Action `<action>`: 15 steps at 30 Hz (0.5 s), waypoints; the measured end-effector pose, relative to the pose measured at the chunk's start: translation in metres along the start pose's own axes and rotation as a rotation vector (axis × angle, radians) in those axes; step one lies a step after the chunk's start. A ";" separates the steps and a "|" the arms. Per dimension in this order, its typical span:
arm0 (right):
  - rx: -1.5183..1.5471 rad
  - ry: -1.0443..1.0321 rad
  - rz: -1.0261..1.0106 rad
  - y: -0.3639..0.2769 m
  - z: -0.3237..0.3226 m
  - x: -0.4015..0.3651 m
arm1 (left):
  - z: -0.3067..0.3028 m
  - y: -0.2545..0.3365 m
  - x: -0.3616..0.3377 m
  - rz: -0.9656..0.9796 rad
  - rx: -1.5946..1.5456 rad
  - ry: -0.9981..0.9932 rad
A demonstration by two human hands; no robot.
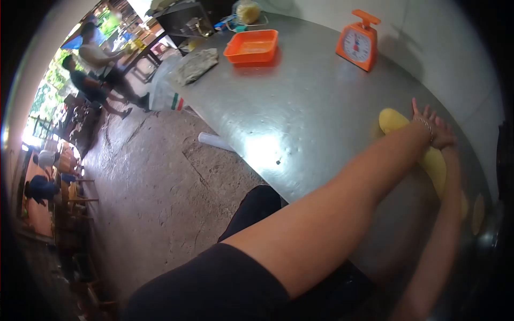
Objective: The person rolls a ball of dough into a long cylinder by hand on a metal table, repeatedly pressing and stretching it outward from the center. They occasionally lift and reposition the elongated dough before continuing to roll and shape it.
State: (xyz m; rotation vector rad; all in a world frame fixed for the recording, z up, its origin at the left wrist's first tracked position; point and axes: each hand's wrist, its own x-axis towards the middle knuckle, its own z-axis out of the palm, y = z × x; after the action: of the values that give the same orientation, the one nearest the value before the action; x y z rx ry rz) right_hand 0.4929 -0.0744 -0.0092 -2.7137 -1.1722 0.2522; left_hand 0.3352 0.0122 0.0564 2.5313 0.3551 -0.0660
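A long, smooth piece of yellow dough [435,167] lies along the right side of the metal table, its rounded upper end showing beyond my forearm. My left hand [431,121], with a bracelet at the wrist, is over the dough with its fingers spread. Close against it, my right hand [443,140] also rests at the dough. The two hands overlap, and the fingers of the right one are mostly hidden. Another pale yellow piece [464,206] shows just past my right forearm.
An orange scale [357,44], an orange tray [251,47] and a grey cloth [197,66] are on the metal table [310,91]. A plastic bag [163,93] hangs at its edge. Two people [96,56] stand in the background at upper left; others are at far left.
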 end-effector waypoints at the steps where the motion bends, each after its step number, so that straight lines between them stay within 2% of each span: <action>1: -0.022 0.008 -0.004 -0.003 0.001 -0.004 | -0.001 0.002 -0.005 0.012 -0.003 -0.004; 10: -0.175 0.035 -0.035 -0.020 0.002 -0.063 | -0.001 0.009 -0.078 0.018 0.020 -0.016; 15: -0.259 0.041 -0.079 -0.006 0.006 -0.121 | 0.014 0.015 -0.112 0.001 0.066 0.014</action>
State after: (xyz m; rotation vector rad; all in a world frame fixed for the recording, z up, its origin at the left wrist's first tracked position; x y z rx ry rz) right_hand 0.4056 -0.1583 -0.0030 -2.8640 -1.3840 0.0344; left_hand 0.2321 -0.0339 0.0663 2.5984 0.3625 -0.0601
